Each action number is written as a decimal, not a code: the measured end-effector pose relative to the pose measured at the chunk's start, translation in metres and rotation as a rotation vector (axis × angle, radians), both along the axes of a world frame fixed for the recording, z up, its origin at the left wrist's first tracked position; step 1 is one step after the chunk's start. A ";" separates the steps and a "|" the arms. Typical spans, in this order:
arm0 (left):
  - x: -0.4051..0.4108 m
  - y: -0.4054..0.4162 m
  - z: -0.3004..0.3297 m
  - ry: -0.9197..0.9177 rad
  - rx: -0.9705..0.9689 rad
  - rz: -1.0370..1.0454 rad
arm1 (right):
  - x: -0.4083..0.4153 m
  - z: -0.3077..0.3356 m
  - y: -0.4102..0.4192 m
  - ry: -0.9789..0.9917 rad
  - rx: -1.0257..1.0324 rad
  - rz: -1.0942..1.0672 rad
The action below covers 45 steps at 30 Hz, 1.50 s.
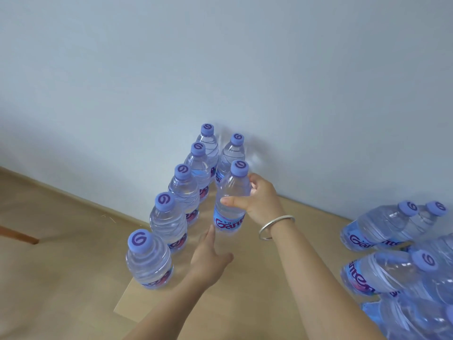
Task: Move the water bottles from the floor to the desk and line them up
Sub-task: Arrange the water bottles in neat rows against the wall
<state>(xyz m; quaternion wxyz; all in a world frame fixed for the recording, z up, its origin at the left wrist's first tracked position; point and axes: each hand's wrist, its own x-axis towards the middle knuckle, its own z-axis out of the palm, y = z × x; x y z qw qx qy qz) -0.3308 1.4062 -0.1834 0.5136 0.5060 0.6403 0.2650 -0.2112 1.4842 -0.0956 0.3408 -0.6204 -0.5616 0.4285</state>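
I grip the clear ribbed plastic water bottle with a lilac cap (231, 200) around its shoulder with my right hand (257, 204), holding it upright on the pale wooden desk (257, 290) to start a second line. My left hand (208, 258), fingers straight, steadies its base. Left of it stands the finished row of bottles (181, 192).

Plain pale wall (220, 57) fills the field from 9 through 3 o'clock. Light wood-grain floor (49, 241) at 8 o'clock; brown wooden furniture leg (17, 233) enters at 9 o'clock.
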 end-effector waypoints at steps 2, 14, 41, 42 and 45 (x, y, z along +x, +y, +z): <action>-0.001 0.009 -0.001 0.004 -0.017 0.020 | -0.003 -0.006 0.008 -0.008 -0.008 0.035; 0.007 0.046 -0.013 -0.073 -0.048 0.145 | -0.012 -0.027 0.045 -0.044 0.054 0.018; 0.015 0.093 -0.030 -0.132 -0.108 0.228 | -0.037 -0.053 0.065 -0.348 0.273 -0.237; 0.015 0.093 -0.029 -0.129 -0.108 0.226 | -0.038 -0.053 0.065 -0.353 0.272 -0.237; 0.014 0.094 -0.029 -0.116 -0.106 0.227 | -0.038 -0.051 0.064 -0.356 0.205 -0.207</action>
